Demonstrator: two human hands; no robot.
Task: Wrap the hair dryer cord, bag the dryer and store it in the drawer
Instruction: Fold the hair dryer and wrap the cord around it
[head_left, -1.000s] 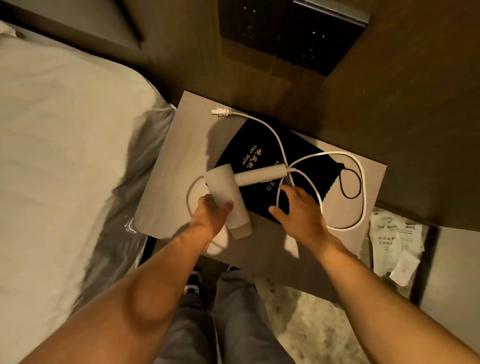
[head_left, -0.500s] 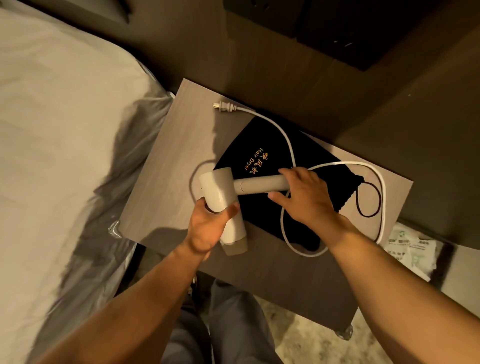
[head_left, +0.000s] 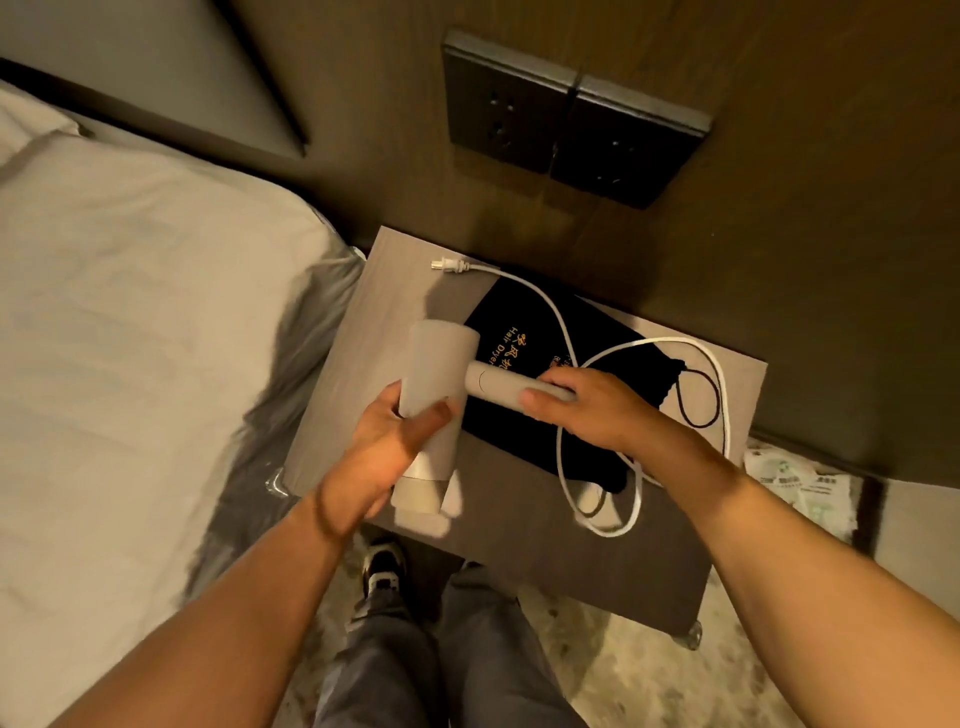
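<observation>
A pale grey hair dryer is lifted just above the nightstand. My left hand grips its barrel from below. My right hand is closed around the handle. Its white cord runs in loose loops over the nightstand, and the plug lies at the back left. A black drawstring bag with gold "Hair Dryer" lettering lies flat under the dryer and the cord. No drawer is visible.
A bed with white sheets lies to the left, close against the nightstand. Dark wall sockets sit on the wood panel behind. Papers in plastic lie to the right of the nightstand. My legs and a shoe are below.
Both hands closed on the dryer and raised it off the bag. My right hand went from the cord base onto the handle. The cord loop shifted nearer the front edge.
</observation>
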